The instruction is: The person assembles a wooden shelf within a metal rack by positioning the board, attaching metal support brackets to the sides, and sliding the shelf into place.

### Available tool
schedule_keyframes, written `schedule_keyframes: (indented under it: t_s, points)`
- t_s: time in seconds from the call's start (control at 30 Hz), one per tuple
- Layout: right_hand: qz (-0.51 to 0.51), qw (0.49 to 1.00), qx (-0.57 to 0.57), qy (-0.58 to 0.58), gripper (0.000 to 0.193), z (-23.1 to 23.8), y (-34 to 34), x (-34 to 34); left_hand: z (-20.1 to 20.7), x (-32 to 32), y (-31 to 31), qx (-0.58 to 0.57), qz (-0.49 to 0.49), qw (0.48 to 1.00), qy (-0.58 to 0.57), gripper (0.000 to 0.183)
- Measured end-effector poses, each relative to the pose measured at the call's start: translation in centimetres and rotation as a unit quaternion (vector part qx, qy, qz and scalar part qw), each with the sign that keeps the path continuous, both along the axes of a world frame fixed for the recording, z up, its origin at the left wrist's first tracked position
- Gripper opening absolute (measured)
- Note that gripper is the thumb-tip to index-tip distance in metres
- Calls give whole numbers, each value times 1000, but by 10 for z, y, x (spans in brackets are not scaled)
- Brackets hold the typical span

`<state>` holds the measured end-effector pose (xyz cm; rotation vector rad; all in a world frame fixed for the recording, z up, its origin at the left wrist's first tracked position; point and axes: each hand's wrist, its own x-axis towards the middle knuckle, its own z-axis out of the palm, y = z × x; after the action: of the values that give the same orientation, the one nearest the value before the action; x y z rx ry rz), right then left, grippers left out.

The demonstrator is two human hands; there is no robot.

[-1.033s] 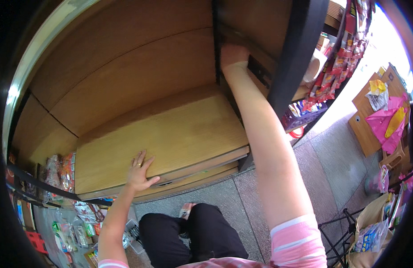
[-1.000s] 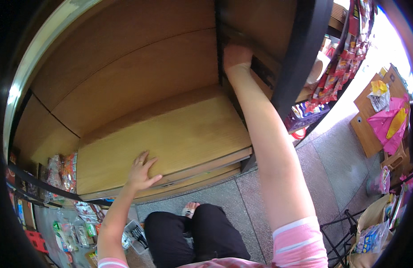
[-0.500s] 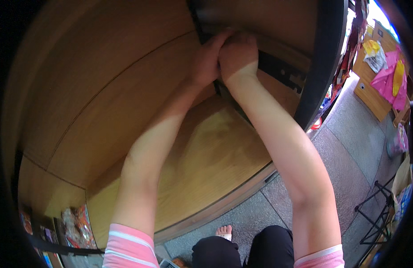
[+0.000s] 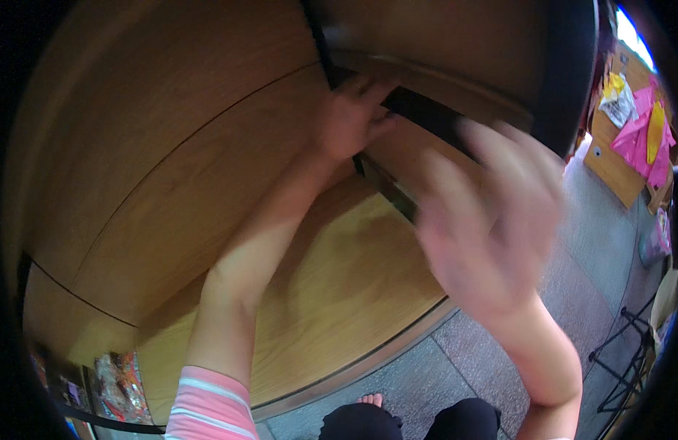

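Left hand (image 4: 347,121) by far black bar (image 4: 430,113), grip unclear; right hand (image 4: 493,220) fingers spread. Tight space could scrape knuckles.

The left hand (image 4: 346,125) is near a dark rail (image 4: 434,114); the blurred right hand (image 4: 493,253) has fingers (image 4: 515,165) parted.

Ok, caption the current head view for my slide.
Left hand beside a dark strip inside a wooden shelf unit; right hand, blurred, nearer the camera.
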<state>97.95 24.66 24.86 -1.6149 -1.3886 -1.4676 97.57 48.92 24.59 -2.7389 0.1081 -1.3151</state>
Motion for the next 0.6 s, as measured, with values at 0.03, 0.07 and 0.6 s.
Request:
schedule_keyframes:
  t_s: [0.03,0.07,0.6]
  points:
    - [-30,999,12,7,36,-2,-26,8,5,0,-13,21,27,999,-11,45]
    - [-54,998,24,17,41,-8,-48,16,1,1,-12,35,21,998,-42,53]
    - [67,948,214,225,65,-44,6,54,-15,15,12,48,-114,978,-169,53]
